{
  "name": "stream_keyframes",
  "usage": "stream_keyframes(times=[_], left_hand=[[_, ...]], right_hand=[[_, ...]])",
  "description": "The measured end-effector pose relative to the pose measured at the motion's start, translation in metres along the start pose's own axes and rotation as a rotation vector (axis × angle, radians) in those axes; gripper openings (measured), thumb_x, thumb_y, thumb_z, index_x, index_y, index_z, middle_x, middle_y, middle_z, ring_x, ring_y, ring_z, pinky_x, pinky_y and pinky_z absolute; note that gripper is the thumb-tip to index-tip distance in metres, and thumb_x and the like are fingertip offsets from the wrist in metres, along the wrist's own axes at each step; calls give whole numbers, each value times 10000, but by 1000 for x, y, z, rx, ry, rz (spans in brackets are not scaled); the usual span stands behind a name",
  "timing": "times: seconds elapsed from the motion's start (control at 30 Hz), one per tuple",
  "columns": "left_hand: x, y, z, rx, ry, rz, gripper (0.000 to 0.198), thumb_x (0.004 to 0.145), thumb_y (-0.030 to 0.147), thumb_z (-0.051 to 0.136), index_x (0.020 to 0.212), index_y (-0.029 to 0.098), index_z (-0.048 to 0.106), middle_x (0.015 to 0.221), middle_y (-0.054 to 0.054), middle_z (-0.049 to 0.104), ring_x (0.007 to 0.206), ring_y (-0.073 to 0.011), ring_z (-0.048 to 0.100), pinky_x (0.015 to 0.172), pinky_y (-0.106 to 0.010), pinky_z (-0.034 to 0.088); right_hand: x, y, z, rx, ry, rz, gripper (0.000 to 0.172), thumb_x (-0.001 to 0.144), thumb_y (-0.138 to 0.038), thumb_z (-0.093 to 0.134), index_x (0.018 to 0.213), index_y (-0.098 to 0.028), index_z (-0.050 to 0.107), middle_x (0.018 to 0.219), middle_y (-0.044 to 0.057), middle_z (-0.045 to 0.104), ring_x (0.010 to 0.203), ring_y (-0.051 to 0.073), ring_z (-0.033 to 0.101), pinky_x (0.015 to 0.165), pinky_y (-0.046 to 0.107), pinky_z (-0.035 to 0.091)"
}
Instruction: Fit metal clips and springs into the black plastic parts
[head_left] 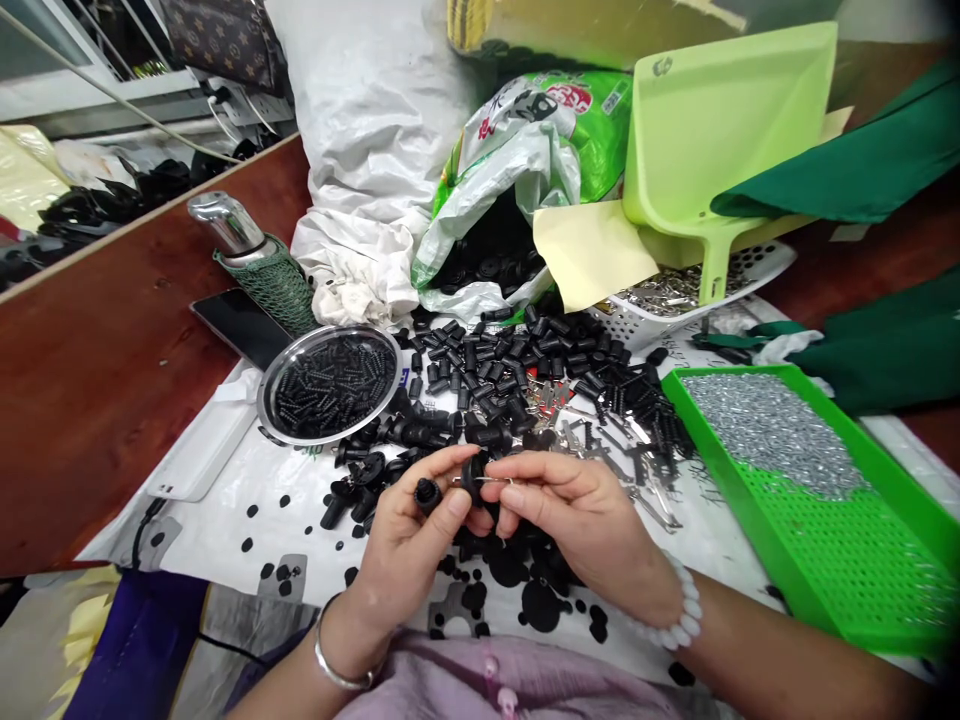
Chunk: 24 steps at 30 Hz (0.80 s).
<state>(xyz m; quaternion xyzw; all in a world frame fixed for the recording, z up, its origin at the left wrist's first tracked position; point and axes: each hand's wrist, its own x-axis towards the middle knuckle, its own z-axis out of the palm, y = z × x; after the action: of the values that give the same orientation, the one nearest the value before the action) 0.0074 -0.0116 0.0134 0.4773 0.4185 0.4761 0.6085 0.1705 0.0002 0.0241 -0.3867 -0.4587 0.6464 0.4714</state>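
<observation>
Between both hands, low over the middle of the table, is a round black plastic part (472, 478). My left hand (420, 525) is closed on its left side. A ribbed black cylinder (427, 495) also sticks out between the fingers of that hand. My right hand (562, 500) is pinched at the part's right side on a thin metal pin (495, 480); its far end is covered by fingertips. Just beyond the hands lies a heap of black plastic sleeves (487, 370), with flat metal strips (607, 435) on its right.
A steel dish (264, 405) of black screw-like pieces stands at left, near a phone (240, 325) and a flask (262, 270). On the right is a green perforated tray (810, 560) with small metal pins. Behind are an opened green bag (600, 130) and a light-green dustpan (727, 130).
</observation>
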Motion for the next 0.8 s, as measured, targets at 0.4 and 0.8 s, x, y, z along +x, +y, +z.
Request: stream_keyframes(times=[0.4,0.8], left_hand=[[-1,-12,-5,-146,-67,-119,265,846,295,555,1076,165,554,664,-37,660,577,-157,615,591,-284,491],[4,-10,-2,-28,-92,-178,255,843,306,557,1034,139,536,672,-23,631,524,-114,582,530,-233,485]], right_hand=[[-5,0,-8,-556,-34,-554,176,803,-77,568,882,-199,668,833,51,684,775,155,638,684,291,543],[-1,9,-9,-660,-48,-562,145,836,-106,523,890,-150,650,755,54,623,675,146,604,608,283,508]])
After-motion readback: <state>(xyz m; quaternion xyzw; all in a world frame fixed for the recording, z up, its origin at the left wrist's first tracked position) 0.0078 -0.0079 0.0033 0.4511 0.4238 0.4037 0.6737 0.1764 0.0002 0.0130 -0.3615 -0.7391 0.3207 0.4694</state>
